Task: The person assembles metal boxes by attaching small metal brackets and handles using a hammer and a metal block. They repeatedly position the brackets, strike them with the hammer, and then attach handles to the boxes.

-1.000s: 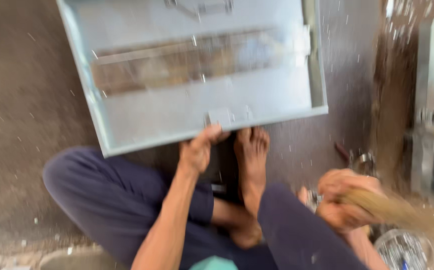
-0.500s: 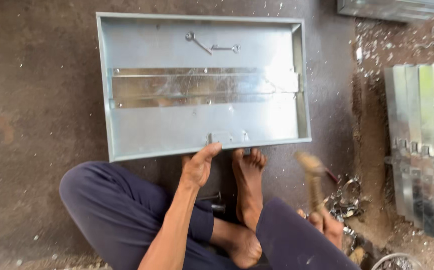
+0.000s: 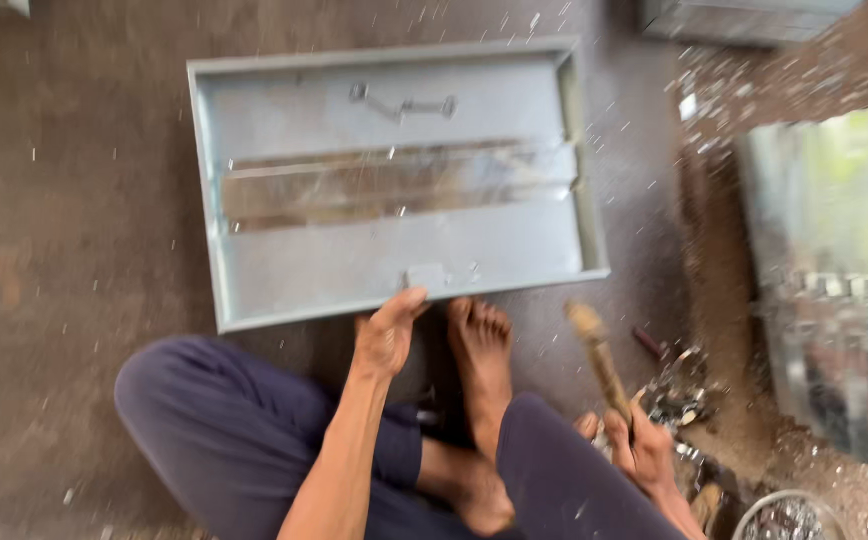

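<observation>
A shallow grey sheet-metal tray [image 3: 254, 100] lies flat on the floor in front of me, with a raised shiny strip [image 3: 394, 185] running across its middle and a small wire handle [image 3: 401, 103] near its far side. My left hand [image 3: 386, 332] rests on the tray's near rim, thumb by a small metal tab [image 3: 426, 275]. My right hand [image 3: 636, 448] grips a wooden handle [image 3: 599, 360] that points up and away, by my right knee. My bare foot [image 3: 479, 360] sits just below the tray's rim, between the two hands.
I sit cross-legged in dark trousers [image 3: 244, 430] on a rough brown floor. Stacked shiny sheet-metal pieces [image 3: 834, 290] stand at the right. Metal scraps [image 3: 684, 400] and a round wire object [image 3: 789, 515] lie by my right hand. Another metal piece [image 3: 744, 15] is at the top right.
The view swung and steadied, so the tray now lies squarer ahead. My right hand brought the wooden handle from low at the right to upright near my knee. My left hand stayed on the rim.
</observation>
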